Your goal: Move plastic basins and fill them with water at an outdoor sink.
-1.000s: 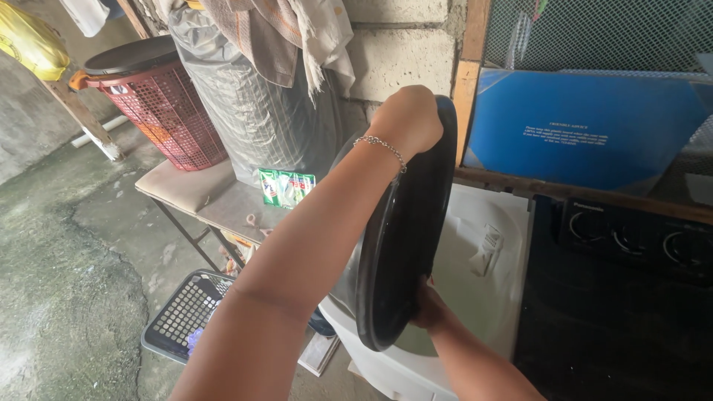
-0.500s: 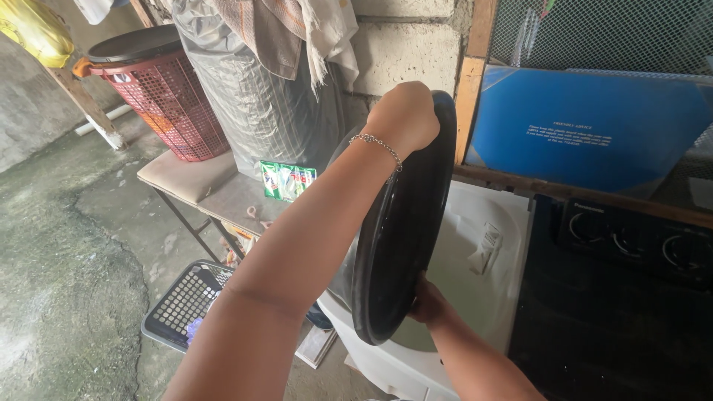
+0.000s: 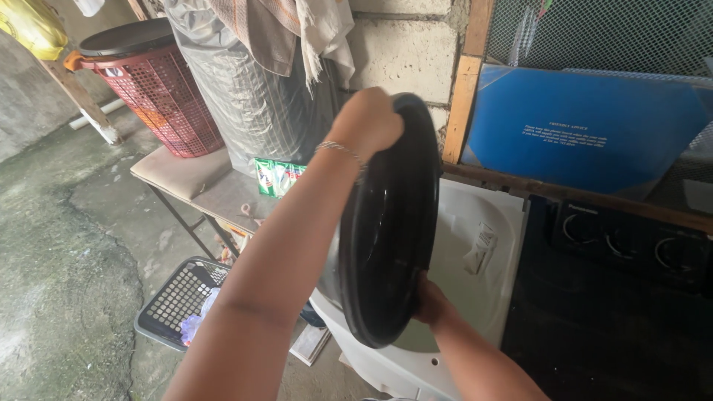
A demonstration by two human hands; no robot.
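I hold a large black round basin (image 3: 390, 223) tipped on its edge above the open white tub of a washing machine (image 3: 475, 223). My left hand (image 3: 368, 119), with a thin chain bracelet on the wrist, grips the basin's top rim. My right hand (image 3: 429, 301) grips its lower rim from the right side. The basin's inner side faces the machine and is hidden from me.
A small table (image 3: 215, 197) at left carries a green sachet pack (image 3: 276, 177), a grey wrapped drum (image 3: 252, 96) and a red mesh hamper (image 3: 156, 89). A dark laundry basket (image 3: 178, 301) lies on the wet concrete floor. A blue board (image 3: 579, 130) leans behind the machine's dark control panel (image 3: 631, 252).
The basin's top rim and my left hand have shifted slightly left, tipping the basin a little more. My right hand stays at the lower rim.
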